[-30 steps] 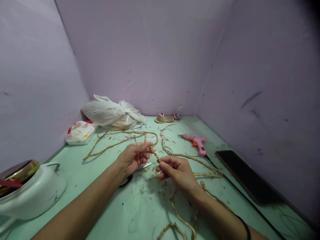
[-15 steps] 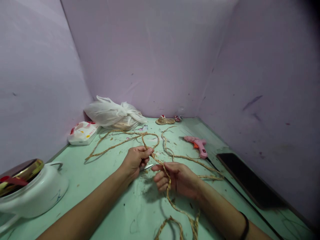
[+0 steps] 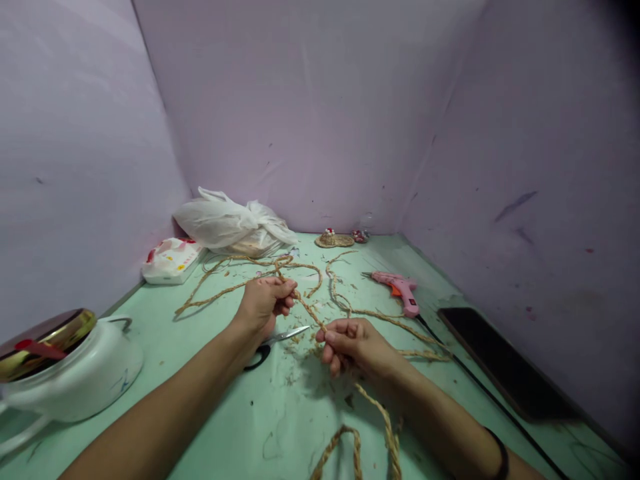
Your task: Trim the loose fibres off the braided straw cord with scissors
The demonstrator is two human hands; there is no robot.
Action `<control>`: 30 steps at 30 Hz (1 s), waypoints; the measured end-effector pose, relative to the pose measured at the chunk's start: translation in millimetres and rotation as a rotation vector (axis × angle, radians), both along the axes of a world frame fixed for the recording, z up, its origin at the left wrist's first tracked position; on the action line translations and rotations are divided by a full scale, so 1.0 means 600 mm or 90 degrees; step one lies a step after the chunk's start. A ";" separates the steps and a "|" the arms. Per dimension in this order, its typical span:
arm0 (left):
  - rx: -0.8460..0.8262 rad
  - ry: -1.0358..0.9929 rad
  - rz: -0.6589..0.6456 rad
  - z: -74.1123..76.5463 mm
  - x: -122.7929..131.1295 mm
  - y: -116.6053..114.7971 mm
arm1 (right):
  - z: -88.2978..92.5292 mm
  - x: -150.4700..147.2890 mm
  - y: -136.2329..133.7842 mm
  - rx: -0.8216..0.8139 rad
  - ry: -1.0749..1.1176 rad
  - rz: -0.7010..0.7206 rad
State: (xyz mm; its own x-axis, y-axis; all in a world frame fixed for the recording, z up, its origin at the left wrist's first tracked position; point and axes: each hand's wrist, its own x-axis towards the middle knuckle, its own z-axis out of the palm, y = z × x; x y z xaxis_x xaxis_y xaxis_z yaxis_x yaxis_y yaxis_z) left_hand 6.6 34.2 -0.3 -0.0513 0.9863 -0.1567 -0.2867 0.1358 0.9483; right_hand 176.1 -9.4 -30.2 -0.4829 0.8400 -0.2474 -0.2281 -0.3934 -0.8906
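While the left hand (image 3: 263,301) and right hand (image 3: 356,345) pinch rope (image 3: 311,312) short of the table's (image 3: 295,420) far edge, apparently twisting it, the next move likely needs tension.

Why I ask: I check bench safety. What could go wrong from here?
Black-handled metal scissors lie by the left hand, which pinches the twisted tan fibre cord; their bare point might nick either. The pink plastic glue gun could burn the right hand if its metal nozzle is hot, which the view cannot show.
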 end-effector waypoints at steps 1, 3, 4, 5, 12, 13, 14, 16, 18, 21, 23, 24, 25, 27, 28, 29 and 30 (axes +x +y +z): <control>-0.002 -0.003 0.009 0.002 0.000 0.000 | 0.001 -0.004 -0.001 0.024 -0.040 -0.023; -0.009 -0.007 0.024 0.004 0.000 0.002 | 0.004 -0.011 -0.004 0.066 -0.101 -0.054; -0.013 -0.009 0.028 0.004 -0.001 0.004 | 0.006 -0.013 -0.005 0.081 -0.111 -0.059; -0.017 -0.011 0.029 0.003 -0.003 0.006 | 0.008 -0.014 -0.006 0.092 -0.106 -0.057; -0.009 -0.018 0.002 -0.002 -0.016 0.015 | 0.014 -0.003 -0.005 0.096 -0.065 -0.001; -0.007 -0.020 0.001 -0.003 -0.016 0.015 | 0.014 -0.003 -0.004 0.097 -0.072 -0.005; -0.005 -0.022 0.002 -0.003 -0.016 0.014 | 0.014 -0.003 -0.004 0.099 -0.078 -0.008; -0.004 -0.025 0.002 -0.004 -0.016 0.014 | 0.014 -0.002 -0.003 0.108 -0.087 -0.009; -0.004 -0.030 -0.001 -0.004 -0.016 0.015 | 0.014 -0.001 -0.003 0.124 -0.089 -0.005; -0.004 -0.038 -0.006 -0.004 -0.020 0.017 | 0.013 0.003 -0.003 0.142 -0.078 0.017; -0.005 -0.043 -0.004 -0.004 -0.022 0.017 | 0.013 0.005 -0.002 0.141 -0.067 0.030; -0.006 -0.046 -0.003 -0.004 -0.023 0.017 | 0.014 0.006 -0.002 0.138 -0.062 0.031; -0.008 -0.048 -0.002 -0.004 -0.024 0.017 | 0.014 0.007 -0.001 0.134 -0.058 0.029; -0.011 -0.051 -0.003 -0.003 -0.025 0.017 | 0.014 0.008 -0.001 0.130 -0.050 0.024; -0.012 -0.053 -0.004 -0.003 -0.025 0.017 | 0.014 0.008 -0.001 0.131 -0.045 0.024; -0.013 -0.053 -0.005 -0.004 -0.026 0.018 | 0.015 0.009 -0.001 0.134 -0.041 0.028; -0.014 -0.052 -0.007 -0.005 -0.026 0.018 | 0.015 0.009 -0.001 0.138 -0.036 0.032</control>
